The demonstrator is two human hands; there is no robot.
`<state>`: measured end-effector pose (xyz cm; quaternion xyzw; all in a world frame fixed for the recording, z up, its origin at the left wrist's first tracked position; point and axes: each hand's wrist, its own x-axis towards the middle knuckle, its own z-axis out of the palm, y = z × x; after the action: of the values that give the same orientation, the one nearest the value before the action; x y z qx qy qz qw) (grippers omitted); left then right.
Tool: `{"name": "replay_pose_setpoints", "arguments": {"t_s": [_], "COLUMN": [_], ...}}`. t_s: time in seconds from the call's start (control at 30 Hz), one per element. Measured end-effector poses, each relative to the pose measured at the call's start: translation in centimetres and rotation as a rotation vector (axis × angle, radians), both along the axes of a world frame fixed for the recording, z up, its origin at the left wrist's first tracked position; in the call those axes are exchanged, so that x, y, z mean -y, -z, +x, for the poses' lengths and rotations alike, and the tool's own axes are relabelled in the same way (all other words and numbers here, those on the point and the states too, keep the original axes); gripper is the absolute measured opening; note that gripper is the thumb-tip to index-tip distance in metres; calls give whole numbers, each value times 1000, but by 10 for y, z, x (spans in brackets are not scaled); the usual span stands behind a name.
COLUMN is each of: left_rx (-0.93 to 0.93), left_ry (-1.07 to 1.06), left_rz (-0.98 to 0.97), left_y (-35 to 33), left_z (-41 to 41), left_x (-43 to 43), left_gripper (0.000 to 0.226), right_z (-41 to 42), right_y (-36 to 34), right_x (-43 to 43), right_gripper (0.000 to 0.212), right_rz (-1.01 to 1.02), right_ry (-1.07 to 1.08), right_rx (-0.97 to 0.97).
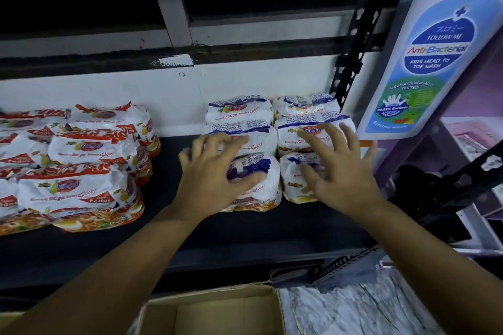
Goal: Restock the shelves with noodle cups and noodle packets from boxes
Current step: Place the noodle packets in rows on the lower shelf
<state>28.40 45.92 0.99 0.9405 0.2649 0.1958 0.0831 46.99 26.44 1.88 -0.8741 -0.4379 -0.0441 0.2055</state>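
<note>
White-and-blue noodle multipacks stand in two rows on the dark shelf [190,231], at its right end. My left hand [215,171] rests with spread fingers on the front pack of the left row [258,187]. My right hand [337,168] lies with spread fingers over the front pack of the right row [295,187] and the pack behind it [296,136]. Neither hand is closed around a pack. An open cardboard box [217,313] sits below the shelf at the bottom centre; the part of its inside that shows holds nothing.
Red-and-white noodle multipacks [81,160] are stacked at the shelf's left. A bare strip of shelf separates the two groups. A black slotted upright [351,43] and a blue-and-white anti-bacterial wash sign [432,57] stand at the right. A pale wall backs the shelf.
</note>
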Motion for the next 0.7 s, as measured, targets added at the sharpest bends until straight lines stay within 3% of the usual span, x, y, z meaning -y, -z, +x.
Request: {"name": "replay_pose_setpoints", "arguments": {"t_s": [0.13,0.3,0.5,0.7], "left_rx": [87,-128,-132,-72], "left_ry": [-166,-212,-181,-137], "left_rz": [-249,-637,-612,-598], "left_y": [-25,-29,-13,-10], "left_z": [22,42,53,55], "left_x": [-28,-58,-70,-67], "left_gripper": [72,89,99,83], "right_z": [19,45,49,45], "right_y": [-13,-18,-19,-14], "right_x": [-29,-66,-75,-71], "right_gripper": [58,69,72,64], "right_rz": [-68,-339,-363,-312], "right_ry": [36,68,74,115], "right_rx": [54,-146,-149,-126]}}
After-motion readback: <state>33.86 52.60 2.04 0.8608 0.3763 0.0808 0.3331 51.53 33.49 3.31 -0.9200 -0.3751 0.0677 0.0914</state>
